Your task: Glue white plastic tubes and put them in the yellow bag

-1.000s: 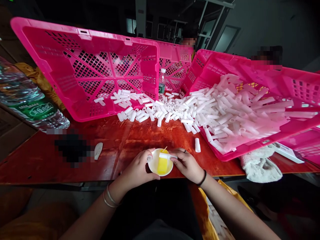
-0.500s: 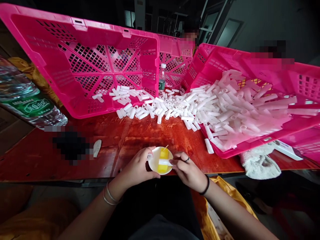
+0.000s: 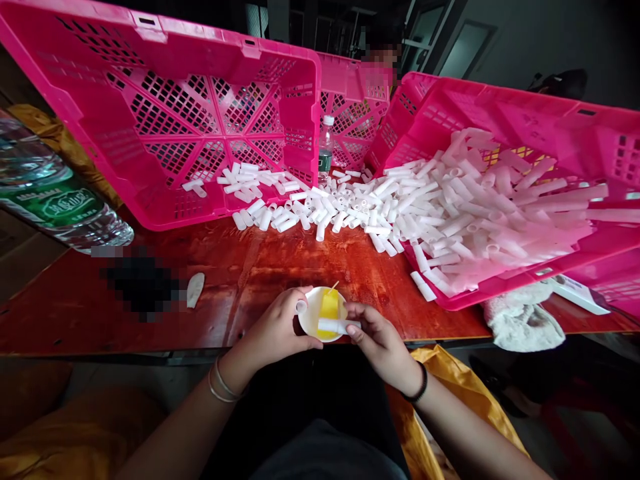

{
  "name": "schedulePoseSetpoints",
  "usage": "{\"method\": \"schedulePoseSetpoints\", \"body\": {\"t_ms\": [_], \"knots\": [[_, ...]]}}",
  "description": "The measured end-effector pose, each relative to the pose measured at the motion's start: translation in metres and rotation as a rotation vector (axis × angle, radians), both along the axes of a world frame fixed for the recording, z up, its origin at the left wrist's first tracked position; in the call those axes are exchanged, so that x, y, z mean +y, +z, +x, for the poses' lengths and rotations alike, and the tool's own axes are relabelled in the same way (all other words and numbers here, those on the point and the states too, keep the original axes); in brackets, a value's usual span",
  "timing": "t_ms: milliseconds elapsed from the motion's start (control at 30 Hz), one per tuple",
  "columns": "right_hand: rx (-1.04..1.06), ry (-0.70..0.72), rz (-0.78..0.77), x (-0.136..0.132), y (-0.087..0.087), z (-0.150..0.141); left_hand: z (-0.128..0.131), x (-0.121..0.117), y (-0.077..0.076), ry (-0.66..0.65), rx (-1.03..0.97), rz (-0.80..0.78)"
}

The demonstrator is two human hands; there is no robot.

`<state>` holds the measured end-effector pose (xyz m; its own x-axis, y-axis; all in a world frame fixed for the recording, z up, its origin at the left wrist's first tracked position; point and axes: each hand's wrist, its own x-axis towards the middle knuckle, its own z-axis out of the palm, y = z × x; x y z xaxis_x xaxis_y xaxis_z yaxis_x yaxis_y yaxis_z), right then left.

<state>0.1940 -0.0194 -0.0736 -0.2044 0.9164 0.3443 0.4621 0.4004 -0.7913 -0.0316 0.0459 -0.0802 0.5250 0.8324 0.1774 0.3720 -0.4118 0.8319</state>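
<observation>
Right hand (image 3: 376, 339), pinched on white tube (image 3: 332, 326), has drawn it nearward across yellow block (image 3: 329, 303), stroke likely nearly done; left hand (image 3: 277, 328) half-curled round bowl (image 3: 311, 312) and second tube (image 3: 301, 307).

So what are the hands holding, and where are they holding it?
The left fingers hold the white bowl by its left side, with a short tube against them. The right fingers hold a second tube near its right end.

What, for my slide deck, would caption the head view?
Left hand holds a bowl, right hand a white tube, before pink crates and scattered tubes.
</observation>
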Motion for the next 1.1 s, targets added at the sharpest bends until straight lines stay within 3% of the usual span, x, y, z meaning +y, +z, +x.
{"method": "schedulePoseSetpoints", "body": {"t_ms": [200, 400, 567, 767, 867, 1000, 1100], "knots": [[-0.237, 0.054, 0.306, 0.001, -0.005, 0.002, 0.000, 0.000, 0.001, -0.008, 0.000, 0.014], [-0.038, 0.020, 0.017, 0.002, -0.004, 0.003, 0.001, 0.000, 0.001, -0.010, -0.001, 0.010], [-0.201, 0.068, 0.233, 0.000, -0.007, 0.004, 0.000, 0.000, -0.002, -0.007, -0.004, 0.030], [-0.018, -0.055, 0.009, 0.000, -0.007, -0.001, 0.000, 0.000, -0.005, 0.005, -0.002, 0.015], [-0.143, -0.044, 0.169, 0.000, -0.008, 0.002, 0.001, 0.001, -0.005, 0.004, -0.006, 0.024], [-0.370, 0.139, 0.474, 0.005, -0.013, 0.012, 0.000, -0.001, 0.003, -0.018, 0.044, 0.064], [-0.229, 0.102, 0.443, 0.007, -0.009, 0.012, -0.005, -0.006, 0.016, 0.013, 0.117, 0.147]]}}
